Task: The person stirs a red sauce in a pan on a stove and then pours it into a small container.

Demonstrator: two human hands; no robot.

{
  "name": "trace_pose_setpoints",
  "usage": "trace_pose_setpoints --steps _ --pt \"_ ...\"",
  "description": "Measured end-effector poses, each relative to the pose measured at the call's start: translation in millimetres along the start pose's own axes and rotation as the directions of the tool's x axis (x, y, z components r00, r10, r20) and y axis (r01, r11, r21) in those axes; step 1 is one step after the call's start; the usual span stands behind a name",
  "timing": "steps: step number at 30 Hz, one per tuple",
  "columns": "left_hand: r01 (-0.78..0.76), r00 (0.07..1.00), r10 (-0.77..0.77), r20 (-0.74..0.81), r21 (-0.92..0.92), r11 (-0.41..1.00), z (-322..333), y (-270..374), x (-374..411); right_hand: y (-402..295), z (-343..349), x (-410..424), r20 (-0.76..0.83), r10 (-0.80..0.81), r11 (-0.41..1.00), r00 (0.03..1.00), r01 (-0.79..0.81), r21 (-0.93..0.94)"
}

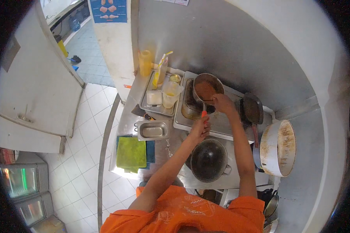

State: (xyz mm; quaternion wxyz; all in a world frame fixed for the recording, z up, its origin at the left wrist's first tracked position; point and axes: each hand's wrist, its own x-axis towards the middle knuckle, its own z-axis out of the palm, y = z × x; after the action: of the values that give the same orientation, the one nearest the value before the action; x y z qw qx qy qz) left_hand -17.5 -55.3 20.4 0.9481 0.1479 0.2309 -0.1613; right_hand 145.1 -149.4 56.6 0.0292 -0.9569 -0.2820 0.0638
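My left hand [200, 128] is closed around an orange-red handle [204, 113] that reaches up towards a metal pot [208, 76]. Reddish-brown food or sauce lies in this pot, which stands on the stove [221, 123]. At the pot's lower right rim is my right hand [221, 102], its fingers bent round something thin and dark, perhaps a utensil handle; the fingertips are too small to make out. Under and left of the pot sits a browned pan [189, 112]. A dark wok [209, 160] rests on the steel counter nearer my body.
Left of the stove, a metal tray [163, 110] holds a plastic measuring jug [169, 94] and containers. Nearer are a steel pan insert [153, 131] and a green cloth [131, 152]. A grill pan [253, 109] and a large stained white pot [269, 148] stand at right.
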Motion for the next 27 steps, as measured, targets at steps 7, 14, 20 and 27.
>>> trace_pose_setpoints --steps 7,14,20,27 --pt "-0.042 0.989 0.042 0.141 0.000 0.999 -7 3 0 3 2 41 -0.216 0.044 0.998 0.975 -0.051 -0.027" --pt "-0.047 0.992 0.050 0.113 -0.029 0.998 -11 7 1 36 -9 32 0.175 0.261 0.957 0.949 -0.231 -0.176" --pt "-0.052 0.996 0.051 0.080 0.018 0.998 -4 1 0 27 -5 20 0.130 -0.036 0.986 0.991 0.014 0.168" --pt "-0.082 0.977 0.083 0.196 -0.011 0.997 -14 2 3 2 -13 37 -0.056 0.087 0.990 0.995 -0.093 -0.104"
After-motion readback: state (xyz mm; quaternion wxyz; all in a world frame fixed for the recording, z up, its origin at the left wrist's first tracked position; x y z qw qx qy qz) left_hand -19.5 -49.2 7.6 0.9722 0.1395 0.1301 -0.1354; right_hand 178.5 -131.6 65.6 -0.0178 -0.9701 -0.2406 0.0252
